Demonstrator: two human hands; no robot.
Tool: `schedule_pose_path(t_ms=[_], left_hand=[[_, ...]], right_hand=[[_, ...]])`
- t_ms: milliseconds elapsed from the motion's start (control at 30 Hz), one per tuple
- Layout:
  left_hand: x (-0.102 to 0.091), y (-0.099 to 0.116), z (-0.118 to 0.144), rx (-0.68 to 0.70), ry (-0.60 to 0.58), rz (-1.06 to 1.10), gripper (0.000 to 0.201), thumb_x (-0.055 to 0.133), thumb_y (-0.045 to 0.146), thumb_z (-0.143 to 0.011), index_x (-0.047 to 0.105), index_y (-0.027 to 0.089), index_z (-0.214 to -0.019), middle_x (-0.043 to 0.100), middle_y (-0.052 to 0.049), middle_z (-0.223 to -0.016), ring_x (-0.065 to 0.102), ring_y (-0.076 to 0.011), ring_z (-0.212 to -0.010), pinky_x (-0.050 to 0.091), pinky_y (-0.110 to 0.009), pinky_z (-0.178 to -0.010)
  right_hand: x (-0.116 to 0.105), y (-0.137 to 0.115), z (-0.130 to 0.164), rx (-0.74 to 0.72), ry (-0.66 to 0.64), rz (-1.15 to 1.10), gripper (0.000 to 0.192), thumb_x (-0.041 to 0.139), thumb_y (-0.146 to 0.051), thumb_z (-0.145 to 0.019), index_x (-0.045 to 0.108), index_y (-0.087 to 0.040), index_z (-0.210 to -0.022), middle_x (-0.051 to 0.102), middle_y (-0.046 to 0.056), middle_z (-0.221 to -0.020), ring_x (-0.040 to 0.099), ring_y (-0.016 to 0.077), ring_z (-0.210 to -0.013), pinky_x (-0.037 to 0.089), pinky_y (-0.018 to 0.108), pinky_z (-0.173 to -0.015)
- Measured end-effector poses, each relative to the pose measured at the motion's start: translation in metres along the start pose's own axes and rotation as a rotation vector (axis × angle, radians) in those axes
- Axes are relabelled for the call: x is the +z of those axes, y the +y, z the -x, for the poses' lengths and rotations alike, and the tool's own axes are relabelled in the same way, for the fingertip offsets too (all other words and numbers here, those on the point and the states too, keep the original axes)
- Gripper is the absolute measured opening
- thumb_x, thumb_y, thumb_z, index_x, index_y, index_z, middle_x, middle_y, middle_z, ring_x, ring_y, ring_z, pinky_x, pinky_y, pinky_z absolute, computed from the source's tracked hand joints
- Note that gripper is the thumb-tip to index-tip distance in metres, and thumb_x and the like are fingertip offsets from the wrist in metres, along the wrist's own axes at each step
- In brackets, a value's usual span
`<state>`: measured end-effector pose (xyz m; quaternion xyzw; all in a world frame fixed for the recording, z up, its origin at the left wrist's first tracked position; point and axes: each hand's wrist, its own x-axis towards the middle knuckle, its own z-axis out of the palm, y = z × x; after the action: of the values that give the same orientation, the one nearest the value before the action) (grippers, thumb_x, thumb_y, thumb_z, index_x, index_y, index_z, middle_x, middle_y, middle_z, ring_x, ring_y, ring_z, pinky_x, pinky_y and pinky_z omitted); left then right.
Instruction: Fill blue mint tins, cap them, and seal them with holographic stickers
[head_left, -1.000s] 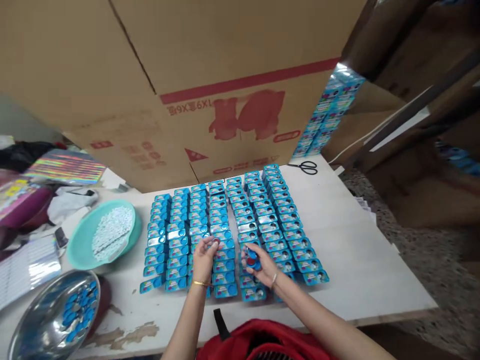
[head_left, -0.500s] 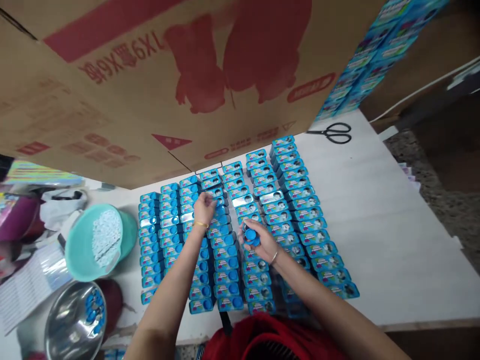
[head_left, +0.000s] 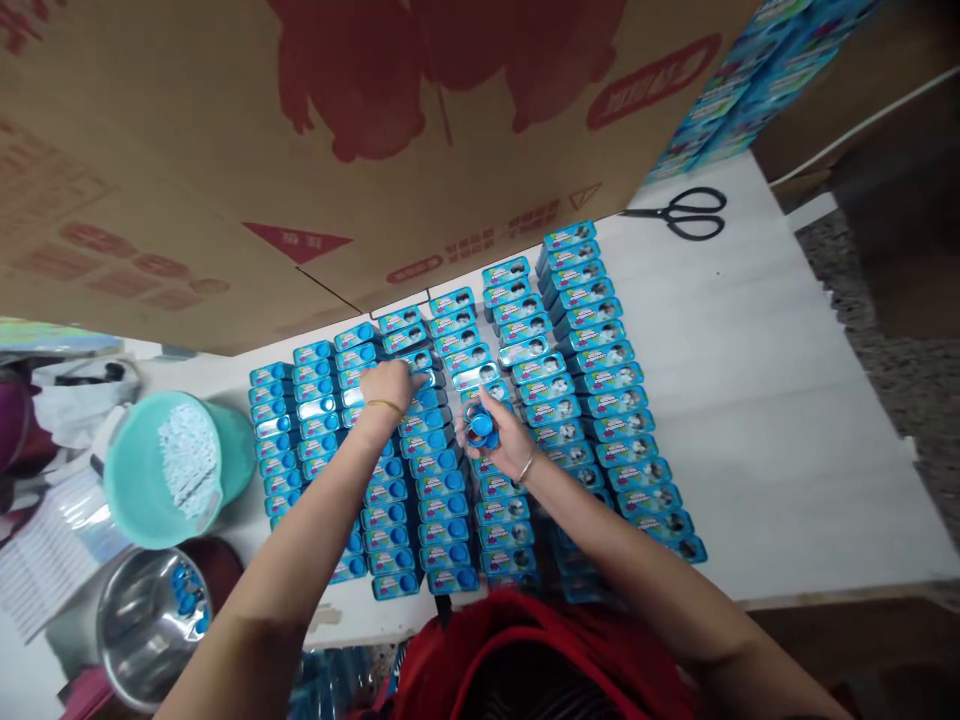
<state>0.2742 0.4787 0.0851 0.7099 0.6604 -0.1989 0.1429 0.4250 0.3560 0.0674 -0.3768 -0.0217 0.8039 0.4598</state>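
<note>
Several columns of small blue printed boxes (head_left: 592, 378) stand on the white table. Boxes in the left columns carry round blue caps (head_left: 466, 578) at one end; those farther right show dark or silvery round openings there. My left hand (head_left: 388, 386) is closed, its fingertips pressed at the right end of a box in the fourth column. Anything beneath them is hidden. My right hand (head_left: 504, 438), palm turned up just to the right, is curled round several loose blue caps (head_left: 481, 426).
A big cardboard carton (head_left: 360, 190) walls off the back. Black scissors (head_left: 686, 213) lie at the back right. At left stand a turquoise tub (head_left: 126, 470) of small white pieces and a steel bowl (head_left: 135, 625) with blue caps. Stacked blue packs (head_left: 739, 95) rise behind.
The view has shifted. My left hand has gone from a pinch above the fourth column to pressing down on a box there. My right hand still holds the blue caps.
</note>
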Motion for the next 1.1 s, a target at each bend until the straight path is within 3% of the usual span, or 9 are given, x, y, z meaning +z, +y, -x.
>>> schedule_pose_path(t_ms=[100,233,367,467,567,667,800,967,1100], left_hand=[[0.001,0.007,0.032,0.22,0.148,0.311,0.022,0.055,0.039,-0.087,0.064,0.018,-0.09,0.065,-0.008,-0.079,0.06,-0.0207,-0.076,0.043,-0.031,-0.073],[0.006,0.026,0.078,0.534,0.171,0.621,0.014,0.059,0.032,-0.084,0.063,0.02,-0.089,0.061,-0.005,-0.085,0.056,-0.0182,-0.082,0.044,-0.029,-0.076],[0.011,0.031,0.086,0.514,0.195,0.767,0.008,0.057,0.026,-0.082,0.058,0.019,-0.079,0.059,-0.004,-0.082,0.055,-0.017,-0.081,0.045,-0.029,-0.075],[0.01,0.014,0.059,0.316,0.232,0.907,0.01,0.056,0.029,-0.083,0.055,0.019,-0.082,0.057,-0.001,-0.074,0.055,-0.0132,-0.069,0.044,-0.024,-0.066],[0.005,-0.004,0.018,0.091,0.24,0.777,0.006,0.057,0.024,-0.079,0.053,0.019,-0.079,0.055,0.001,-0.067,0.052,-0.0123,-0.062,0.041,-0.024,-0.062],[0.0,-0.008,-0.017,0.023,0.148,0.425,0.005,0.06,0.02,-0.076,0.056,0.019,-0.074,0.06,-0.002,-0.069,0.056,-0.0156,-0.068,0.041,-0.026,-0.066],[-0.009,-0.001,-0.045,-0.021,-0.038,0.103,0.018,0.069,0.036,-0.072,0.063,0.019,-0.075,0.068,-0.009,-0.081,0.062,-0.0226,-0.08,0.043,-0.03,-0.07],[-0.016,-0.002,-0.065,-0.046,-0.203,-0.08,0.039,0.068,0.056,-0.07,0.066,0.017,-0.073,0.069,-0.014,-0.081,0.064,-0.0274,-0.084,0.045,-0.031,-0.072],[-0.017,-0.005,-0.05,-0.031,-0.092,-0.052,0.038,0.067,0.054,-0.073,0.065,0.017,-0.079,0.069,-0.016,-0.09,0.064,-0.0298,-0.088,0.045,-0.034,-0.073]], right_hand=[[0.003,0.0,-0.001,-0.015,0.099,0.004,0.05,0.06,-0.068,-0.074,0.061,-0.018,-0.074,0.061,0.001,-0.062,0.056,0.012,-0.051,0.036,0.02,-0.036],[0.009,0.004,-0.006,-0.028,0.216,-0.008,0.048,0.065,-0.066,-0.07,0.058,-0.018,-0.071,0.056,-0.003,-0.056,0.05,0.0094,-0.046,0.036,0.019,-0.036],[0.015,0.002,-0.014,-0.024,0.256,-0.064,0.044,0.068,-0.062,-0.07,0.057,-0.019,-0.072,0.057,-0.004,-0.059,0.051,0.0085,-0.048,0.039,0.018,-0.038],[0.017,-0.005,-0.018,-0.033,0.214,-0.068,0.045,0.065,-0.062,-0.073,0.059,-0.018,-0.075,0.058,-0.002,-0.059,0.055,0.0101,-0.049,0.037,0.019,-0.036],[0.016,-0.01,-0.02,-0.039,0.186,-0.063,0.045,0.067,-0.061,-0.072,0.061,-0.017,-0.079,0.061,-0.001,-0.063,0.059,0.0116,-0.052,0.037,0.019,-0.035],[0.014,-0.01,-0.021,-0.041,0.164,-0.045,0.045,0.067,-0.061,-0.072,0.061,-0.017,-0.079,0.06,-0.001,-0.064,0.059,0.0121,-0.053,0.037,0.019,-0.035],[0.011,-0.005,-0.023,-0.047,0.115,-0.021,0.045,0.067,-0.061,-0.072,0.061,-0.017,-0.078,0.061,0.0,-0.065,0.059,0.0128,-0.054,0.037,0.02,-0.035],[0.013,-0.005,-0.025,-0.046,0.048,-0.021,0.045,0.064,-0.062,-0.074,0.06,-0.017,-0.075,0.061,0.0,-0.065,0.058,0.0124,-0.053,0.036,0.019,-0.034],[0.014,-0.008,-0.024,-0.035,-0.007,-0.018,0.046,0.063,-0.063,-0.075,0.059,-0.018,-0.074,0.062,0.002,-0.067,0.06,0.0131,-0.054,0.035,0.019,-0.033]])
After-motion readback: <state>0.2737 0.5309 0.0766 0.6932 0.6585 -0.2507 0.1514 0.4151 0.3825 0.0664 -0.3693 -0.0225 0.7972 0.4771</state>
